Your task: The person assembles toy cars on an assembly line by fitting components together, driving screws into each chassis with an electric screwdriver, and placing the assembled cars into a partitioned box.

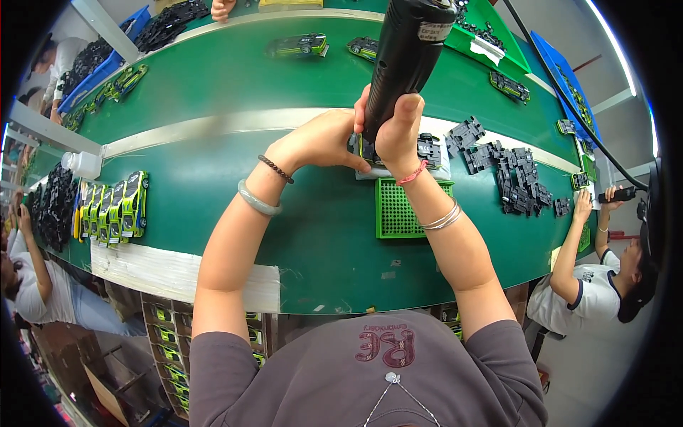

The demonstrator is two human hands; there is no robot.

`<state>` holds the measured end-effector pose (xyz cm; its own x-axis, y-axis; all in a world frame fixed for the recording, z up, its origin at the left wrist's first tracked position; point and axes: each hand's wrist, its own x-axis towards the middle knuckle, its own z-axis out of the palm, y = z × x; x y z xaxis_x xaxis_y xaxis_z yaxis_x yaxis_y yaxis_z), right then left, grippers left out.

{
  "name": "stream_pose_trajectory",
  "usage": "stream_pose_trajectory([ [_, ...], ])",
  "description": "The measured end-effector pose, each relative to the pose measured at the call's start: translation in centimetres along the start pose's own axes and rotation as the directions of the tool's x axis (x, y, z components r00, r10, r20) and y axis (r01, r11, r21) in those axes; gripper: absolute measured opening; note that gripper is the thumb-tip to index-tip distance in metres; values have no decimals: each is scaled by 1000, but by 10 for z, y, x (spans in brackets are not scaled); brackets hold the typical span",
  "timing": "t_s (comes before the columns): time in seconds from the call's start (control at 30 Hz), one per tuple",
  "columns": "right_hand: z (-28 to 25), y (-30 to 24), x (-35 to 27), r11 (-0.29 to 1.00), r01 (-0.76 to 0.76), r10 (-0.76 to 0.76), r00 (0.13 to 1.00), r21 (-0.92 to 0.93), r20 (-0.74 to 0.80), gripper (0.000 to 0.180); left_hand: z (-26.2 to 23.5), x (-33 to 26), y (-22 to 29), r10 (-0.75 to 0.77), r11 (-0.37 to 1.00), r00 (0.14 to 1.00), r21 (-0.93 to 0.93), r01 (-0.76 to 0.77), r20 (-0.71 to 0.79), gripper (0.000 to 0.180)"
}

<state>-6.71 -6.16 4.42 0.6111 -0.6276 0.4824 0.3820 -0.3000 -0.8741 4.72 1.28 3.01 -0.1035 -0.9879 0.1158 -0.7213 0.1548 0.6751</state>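
My right hand [397, 135] is wrapped around the lower part of a thick black electric screwdriver [405, 64], held nearly upright. Its tip is hidden behind my fingers. Below it a toy car [430, 151] lies with its black underside up on a pale holder [442, 171]; my hands hide much of the car. At the car's left end, my left hand [324, 139] grips it between thumb and fingers. Just in front of the holder sits a green perforated tray [380, 226] with small holes.
Several black chassis parts [518, 171] lie loose at right. Green toy cars [117, 206] stand lined up at left, beside a white bottle [84, 164]. Beyond a pale divider, cars [299, 45] lie on a green belt [213, 92]. A co-worker [590, 285] sits at right.
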Motion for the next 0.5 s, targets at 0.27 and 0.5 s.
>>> stream_pose_trajectory([
  [0.27, -8, 8, 2, 985, 32, -24, 998, 168, -54, 80, 0, 0, 8, 66, 997, 997, -48, -68, -43, 56],
  [0.5, -73, -53, -15, 947, 95, -11, 964, 307, -265, 90, -4, 3, -12, 30, 981, 997, -191, -44, -72, 59],
])
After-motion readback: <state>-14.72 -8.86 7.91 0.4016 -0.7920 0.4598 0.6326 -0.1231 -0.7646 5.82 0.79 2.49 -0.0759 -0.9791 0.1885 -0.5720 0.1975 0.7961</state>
